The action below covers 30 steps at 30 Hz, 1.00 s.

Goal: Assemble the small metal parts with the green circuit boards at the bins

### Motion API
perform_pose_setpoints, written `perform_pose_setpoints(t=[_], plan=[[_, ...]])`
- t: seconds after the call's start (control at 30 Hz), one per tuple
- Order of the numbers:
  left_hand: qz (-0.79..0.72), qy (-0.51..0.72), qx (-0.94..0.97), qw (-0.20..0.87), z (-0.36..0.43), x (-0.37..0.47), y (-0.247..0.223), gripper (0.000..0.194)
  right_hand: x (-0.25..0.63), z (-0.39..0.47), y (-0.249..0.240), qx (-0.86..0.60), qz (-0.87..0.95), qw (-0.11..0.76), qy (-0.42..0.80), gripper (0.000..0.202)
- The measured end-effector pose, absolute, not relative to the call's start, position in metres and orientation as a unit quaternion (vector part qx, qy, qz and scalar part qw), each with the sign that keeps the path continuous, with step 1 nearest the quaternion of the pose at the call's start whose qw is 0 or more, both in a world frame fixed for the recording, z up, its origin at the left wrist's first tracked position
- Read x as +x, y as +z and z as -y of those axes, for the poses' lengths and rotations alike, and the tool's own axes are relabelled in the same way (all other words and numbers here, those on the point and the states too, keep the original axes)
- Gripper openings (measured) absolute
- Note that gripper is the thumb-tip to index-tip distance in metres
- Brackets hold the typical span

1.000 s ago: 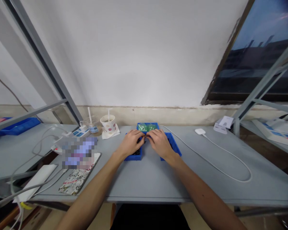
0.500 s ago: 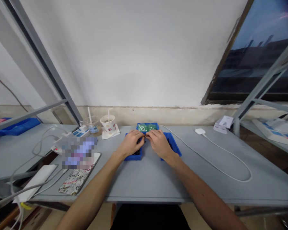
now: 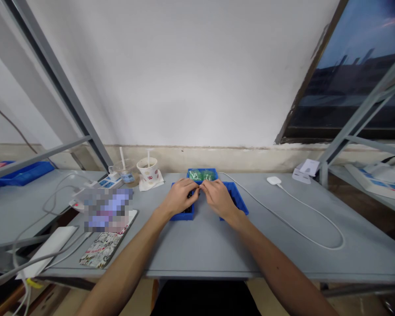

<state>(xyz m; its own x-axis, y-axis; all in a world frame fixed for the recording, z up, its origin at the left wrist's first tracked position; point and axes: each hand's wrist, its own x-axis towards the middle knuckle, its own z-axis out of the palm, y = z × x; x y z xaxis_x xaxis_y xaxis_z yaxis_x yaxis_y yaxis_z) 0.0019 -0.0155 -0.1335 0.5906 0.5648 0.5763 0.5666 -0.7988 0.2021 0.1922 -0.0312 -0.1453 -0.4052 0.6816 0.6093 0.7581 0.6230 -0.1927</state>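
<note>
The left hand point(image 3: 181, 196) and right hand point(image 3: 218, 196), thumbs and fingertips pinched nearly closed, meet at a tiny part point(image 3: 199, 188) about equally near each, long axis indeterminable, with the left blue tray point(image 3: 184, 217) at 8 o'clock and right blue tray point(image 3: 241, 201) at 4.

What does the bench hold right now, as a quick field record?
left hand: fingers pinched, above left blue tray
right hand: fingers pinched, beside right blue tray
held piece: too small to tell
left tray contents: small dark pieces
rear blue tray: green items
drinks: paper cup, clear plastic cup
right side: white puck with cable
</note>
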Motion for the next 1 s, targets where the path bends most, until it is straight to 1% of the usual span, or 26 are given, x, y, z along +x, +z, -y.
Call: perform_pose_setpoints(t=[0.1, 0.23, 0.47, 0.83, 0.9, 1.0], plan=[[0.333, -0.334, -0.882, 0.005, 0.016, 0.0012, -0.131, 0.022, 0.1924, 0.032, -0.1437, -0.422, 0.834, 0.352, -0.048, 0.019], [0.341, -0.333, -0.879, 0.007, 0.0154, 0.0008, -0.1303, 0.021, 0.1915, 0.0323, -0.1443, -0.404, 0.847, 0.342, -0.049, 0.017], [0.326, -0.301, -0.896, -0.009, 0.0153, 0.0018, -0.1327, 0.024, 0.1918, 0.0324, -0.1442, -0.404, 0.853, 0.326, -0.051, 0.021], [0.296, -0.314, -0.902, -0.004, 0.0171, 0.0038, -0.1336, 0.024, 0.1916, 0.0298, -0.1488, -0.445, 0.838, 0.302, -0.092, 0.038], [0.307, -0.315, -0.898, 0.005, 0.0169, 0.0035, -0.1334, 0.025, 0.1921, 0.0304, -0.1476, -0.445, 0.836, 0.309, -0.085, 0.037], [0.329, -0.32, -0.888, 0.021, 0.0163, 0.0028, -0.1328, 0.024, 0.1921, 0.0325, -0.1444, -0.429, 0.836, 0.334, -0.071, 0.029]])
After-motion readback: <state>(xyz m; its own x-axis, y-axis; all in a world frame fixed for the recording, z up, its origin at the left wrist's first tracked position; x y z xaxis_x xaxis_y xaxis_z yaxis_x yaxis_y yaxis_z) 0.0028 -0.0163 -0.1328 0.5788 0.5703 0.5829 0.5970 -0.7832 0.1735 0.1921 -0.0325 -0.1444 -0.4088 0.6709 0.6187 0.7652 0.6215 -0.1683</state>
